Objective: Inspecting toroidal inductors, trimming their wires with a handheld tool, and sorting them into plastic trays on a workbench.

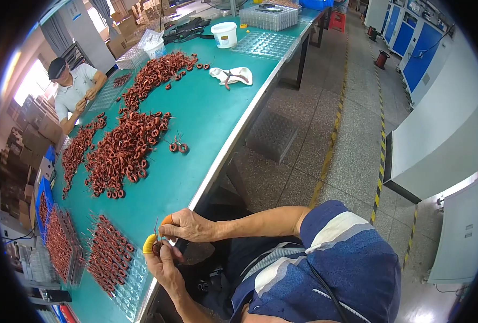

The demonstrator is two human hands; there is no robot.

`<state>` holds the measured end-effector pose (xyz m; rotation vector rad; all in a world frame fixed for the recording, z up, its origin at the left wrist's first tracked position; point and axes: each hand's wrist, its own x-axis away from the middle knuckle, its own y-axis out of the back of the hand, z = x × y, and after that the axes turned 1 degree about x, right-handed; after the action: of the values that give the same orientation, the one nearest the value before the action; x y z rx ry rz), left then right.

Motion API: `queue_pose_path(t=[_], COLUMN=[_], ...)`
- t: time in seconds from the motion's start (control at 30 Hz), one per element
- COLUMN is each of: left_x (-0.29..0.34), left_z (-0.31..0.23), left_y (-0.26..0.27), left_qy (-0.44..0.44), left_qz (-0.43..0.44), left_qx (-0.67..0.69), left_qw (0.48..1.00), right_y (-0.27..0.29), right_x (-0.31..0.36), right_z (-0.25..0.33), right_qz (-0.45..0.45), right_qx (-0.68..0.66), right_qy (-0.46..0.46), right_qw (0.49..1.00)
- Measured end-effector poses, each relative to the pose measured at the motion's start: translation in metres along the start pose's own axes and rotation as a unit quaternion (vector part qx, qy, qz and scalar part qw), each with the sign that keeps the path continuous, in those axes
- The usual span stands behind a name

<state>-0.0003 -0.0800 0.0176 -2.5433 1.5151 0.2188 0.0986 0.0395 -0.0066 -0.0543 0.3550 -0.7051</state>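
Note:
In my left hand (166,269), which wears a yellow finger cot, a small red-brown ring coil (156,247) is pinched, partly hidden by the fingers. A thin wire lead (156,223) stands up from it. My right hand (191,225), with an orange finger cot, is closed at that wire, thumb and forefinger together just above the coil. Both hands are at the table's near edge. Beside them lies a clear plastic tray (135,281), most of its pockets filled with upright ring coils (109,255).
Heaps of ring coils (126,151) cover the green table (212,145). Farther off are pliers (229,79) on a white cloth, a white tub (224,35) and stacked clear trays (269,17). A co-worker (74,89) sits across. More trays (272,134) stand on the floor.

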Motion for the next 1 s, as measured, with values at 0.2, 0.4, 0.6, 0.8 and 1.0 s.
queue_pose_path(t=[0.2, 0.4, 0.6, 0.8, 1.0], left_x=[0.007, 0.001, 0.007, 0.024, 0.020], left_z=[0.007, -0.006, -0.004, 0.009, 0.003], left_y=[0.006, 0.017, 0.021, 0.012, 0.000], left_qy=[-0.072, 0.049, 0.171, 0.045, 0.051], left_qz=[-0.054, 0.023, 0.115, 0.084, -0.023], left_qx=[-0.088, 0.046, 0.180, -0.038, 0.051], left_qw=[0.992, 0.997, 0.962, 0.995, 0.997], right_y=[-0.003, 0.005, 0.008, 0.013, -0.009], right_x=[0.006, 0.002, 0.010, 0.013, 0.013], right_z=[0.027, 0.027, 0.032, 0.020, 0.025], right_qz=[0.015, -0.003, 0.024, 0.057, -0.013], right_qx=[-0.164, 0.000, -0.037, -0.078, -0.110], right_qy=[-0.114, -0.004, -0.085, -0.137, -0.078], right_qw=[0.980, 1.000, 0.995, 0.986, 0.991])
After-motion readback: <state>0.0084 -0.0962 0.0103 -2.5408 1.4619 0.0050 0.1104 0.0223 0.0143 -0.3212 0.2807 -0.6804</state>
